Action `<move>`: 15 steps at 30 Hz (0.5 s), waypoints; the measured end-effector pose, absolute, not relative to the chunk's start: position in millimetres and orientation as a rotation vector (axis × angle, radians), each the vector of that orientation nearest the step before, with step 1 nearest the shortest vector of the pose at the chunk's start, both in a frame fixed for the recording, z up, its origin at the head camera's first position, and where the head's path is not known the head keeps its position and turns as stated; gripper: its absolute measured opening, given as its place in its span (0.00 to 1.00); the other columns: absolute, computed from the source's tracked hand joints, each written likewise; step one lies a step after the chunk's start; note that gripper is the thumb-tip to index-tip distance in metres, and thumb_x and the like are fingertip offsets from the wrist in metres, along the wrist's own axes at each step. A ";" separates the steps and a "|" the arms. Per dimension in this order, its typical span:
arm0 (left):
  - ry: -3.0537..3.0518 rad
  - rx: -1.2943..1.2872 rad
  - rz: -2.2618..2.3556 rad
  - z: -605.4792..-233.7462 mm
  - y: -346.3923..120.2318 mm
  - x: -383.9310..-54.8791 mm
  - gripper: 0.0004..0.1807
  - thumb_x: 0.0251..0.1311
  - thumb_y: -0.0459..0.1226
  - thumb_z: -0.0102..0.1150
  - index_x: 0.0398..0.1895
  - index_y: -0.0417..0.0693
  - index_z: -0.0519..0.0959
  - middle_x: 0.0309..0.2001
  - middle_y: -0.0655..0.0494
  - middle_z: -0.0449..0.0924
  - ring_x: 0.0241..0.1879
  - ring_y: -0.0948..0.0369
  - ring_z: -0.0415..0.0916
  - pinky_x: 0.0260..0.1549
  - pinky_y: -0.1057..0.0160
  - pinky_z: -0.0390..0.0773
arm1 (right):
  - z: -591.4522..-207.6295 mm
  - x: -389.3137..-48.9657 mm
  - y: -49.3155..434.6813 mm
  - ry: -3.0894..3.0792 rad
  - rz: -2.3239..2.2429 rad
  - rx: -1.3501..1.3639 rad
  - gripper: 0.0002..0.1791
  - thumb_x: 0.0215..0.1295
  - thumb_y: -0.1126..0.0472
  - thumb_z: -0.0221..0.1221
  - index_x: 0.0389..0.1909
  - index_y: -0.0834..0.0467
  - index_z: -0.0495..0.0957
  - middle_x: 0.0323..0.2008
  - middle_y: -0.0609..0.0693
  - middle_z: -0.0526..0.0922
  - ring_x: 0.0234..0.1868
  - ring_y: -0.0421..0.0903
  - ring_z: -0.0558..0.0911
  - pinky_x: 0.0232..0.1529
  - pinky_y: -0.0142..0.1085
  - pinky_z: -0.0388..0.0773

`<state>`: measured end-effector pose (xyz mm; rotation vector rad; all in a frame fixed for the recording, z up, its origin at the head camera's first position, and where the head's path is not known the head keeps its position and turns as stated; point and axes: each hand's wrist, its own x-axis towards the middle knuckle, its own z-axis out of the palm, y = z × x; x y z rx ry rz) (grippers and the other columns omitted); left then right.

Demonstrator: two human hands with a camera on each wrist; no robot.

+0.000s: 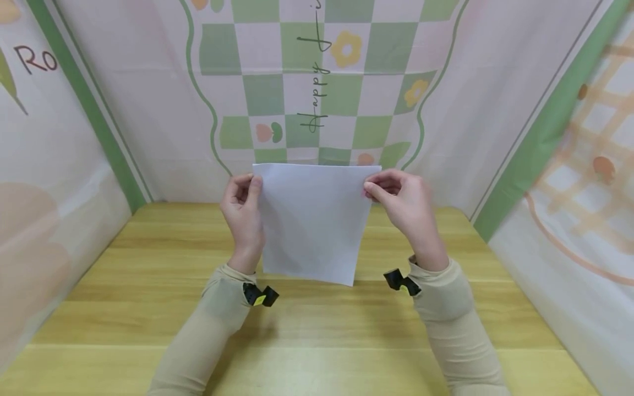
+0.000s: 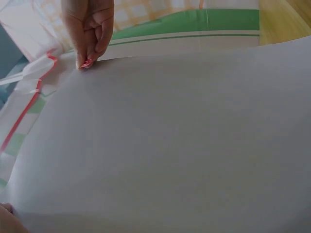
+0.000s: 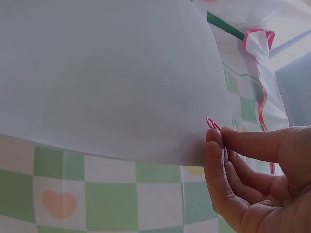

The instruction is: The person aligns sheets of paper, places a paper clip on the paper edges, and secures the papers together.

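A plain white sheet of paper [image 1: 312, 220] is held up between the two hands, its lower edge over the wooden table. My left hand [image 1: 244, 217] pinches its upper left edge, thumb on the near face. In the left wrist view only a bit of that hand's fingers [image 2: 8, 221] shows at the lower left corner. At the upper right edge, my right hand [image 1: 403, 206] pinches a small pink paper clip [image 3: 212, 124] between thumb and index finger. The clip's looped end sticks out of the fingertips and overlaps the paper; its rest is hidden by the fingers.
The wooden table [image 1: 317, 352] spreads beneath both forearms. Behind it hangs a cloth [image 1: 342, 93] with a green and white check print, and printed cloth walls [image 1: 64, 165] stand at both sides. Each wrist wears a small black camera [image 1: 260, 295].
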<state>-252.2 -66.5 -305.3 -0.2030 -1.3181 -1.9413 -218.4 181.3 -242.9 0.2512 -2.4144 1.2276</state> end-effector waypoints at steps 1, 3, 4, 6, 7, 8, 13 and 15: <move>-1.314 -0.201 -1.946 -305.2 -66.3 -252.2 0.14 0.60 0.35 0.61 0.39 0.30 0.75 0.32 0.58 0.75 0.32 0.62 0.70 0.34 0.69 0.71 | -242.2 -218.7 180.4 -2.413 1.220 0.255 0.11 0.61 0.55 0.63 0.38 0.59 0.83 0.34 0.54 0.86 0.33 0.44 0.85 0.35 0.27 0.80; -1.308 -0.201 -1.950 -304.9 -66.0 -252.0 0.14 0.60 0.36 0.61 0.39 0.30 0.75 0.32 0.58 0.75 0.32 0.62 0.70 0.35 0.69 0.71 | -240.6 -219.3 178.4 -2.414 1.204 0.260 0.11 0.60 0.55 0.63 0.38 0.59 0.83 0.34 0.54 0.86 0.32 0.41 0.84 0.35 0.28 0.80; -1.308 -0.199 -1.951 -304.8 -65.8 -251.9 0.14 0.60 0.36 0.61 0.39 0.30 0.75 0.32 0.58 0.75 0.32 0.62 0.70 0.35 0.69 0.71 | -239.8 -219.6 177.3 -2.412 1.207 0.262 0.11 0.60 0.55 0.63 0.38 0.59 0.82 0.34 0.54 0.86 0.32 0.41 0.84 0.36 0.28 0.80; -1.308 -0.198 -1.954 -304.4 -65.3 -251.6 0.14 0.60 0.36 0.61 0.39 0.30 0.76 0.32 0.58 0.75 0.32 0.62 0.70 0.35 0.69 0.71 | -238.0 -220.0 174.8 -2.413 1.210 0.261 0.11 0.60 0.54 0.63 0.38 0.58 0.82 0.34 0.53 0.86 0.32 0.41 0.84 0.36 0.28 0.80; -1.309 -0.197 -1.957 -304.3 -65.1 -251.3 0.14 0.60 0.36 0.61 0.39 0.31 0.76 0.32 0.58 0.75 0.32 0.62 0.71 0.35 0.69 0.71 | -237.1 -220.3 173.4 -2.414 1.218 0.262 0.12 0.60 0.54 0.63 0.39 0.58 0.82 0.34 0.53 0.86 0.33 0.41 0.84 0.36 0.27 0.80; -1.311 -0.195 -1.958 -304.1 -64.8 -250.9 0.14 0.60 0.37 0.61 0.39 0.31 0.76 0.32 0.58 0.76 0.33 0.62 0.71 0.35 0.69 0.71 | -236.2 -220.7 171.9 -2.414 1.222 0.265 0.12 0.60 0.55 0.63 0.39 0.58 0.82 0.34 0.53 0.86 0.33 0.41 0.84 0.36 0.27 0.80; -1.322 -0.184 -1.950 -304.3 -63.6 -250.4 0.13 0.60 0.37 0.62 0.38 0.32 0.76 0.33 0.58 0.75 0.32 0.62 0.71 0.35 0.70 0.71 | -232.2 -222.1 165.5 -2.406 1.252 0.289 0.12 0.60 0.55 0.63 0.39 0.59 0.82 0.34 0.53 0.86 0.34 0.43 0.84 0.36 0.27 0.80; -1.327 -0.184 -1.939 -303.9 -62.9 -250.0 0.13 0.60 0.37 0.62 0.38 0.32 0.76 0.33 0.59 0.75 0.32 0.63 0.70 0.34 0.70 0.70 | -230.7 -222.6 163.9 -2.393 1.252 0.301 0.12 0.60 0.55 0.63 0.39 0.59 0.82 0.34 0.53 0.86 0.34 0.43 0.84 0.35 0.26 0.79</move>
